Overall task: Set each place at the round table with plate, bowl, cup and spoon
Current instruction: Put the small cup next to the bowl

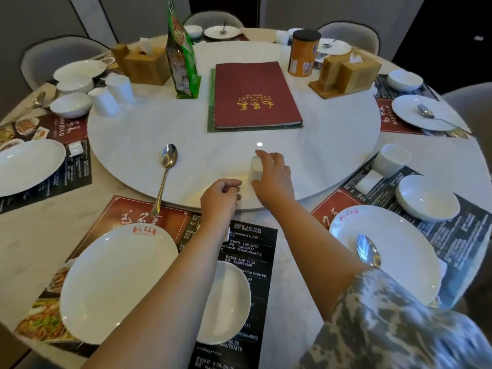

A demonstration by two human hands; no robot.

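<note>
Nearly there for the near place: right hand (274,177) reaching out over the turntable (332,134), fingers curled round a small white cup (256,169), cup touching the glossy top. Left hand (219,199) just beside it and nearer the body, fingers loosely curled at the turntable's rim, nothing visibly held.

Below the left forearm, a placemat (239,243) already bearing a wide plate (117,283) and, partly hidden under the arm, a bowl (229,302). Left of the left hand, a spoon (165,171) lying with its scoop on the turntable and its handle tip over the mat: not yet laid on the plate, by the look of it. So, judging from this, cup and spoon left to set here.

Beyond the right forearm, a neighbouring place seemingly complete: plate, bowl, cup, spoon. Far left of both hands, loose bowls and cups clustered, probably unsorted.

Crockery smooth, white, glazed, round; cup a plain handleless cylinder. Spoons polished metal, mirror-bright. Turntable pale, marble-like, reflective. Placemats flat printed sheets, red and black.
</note>
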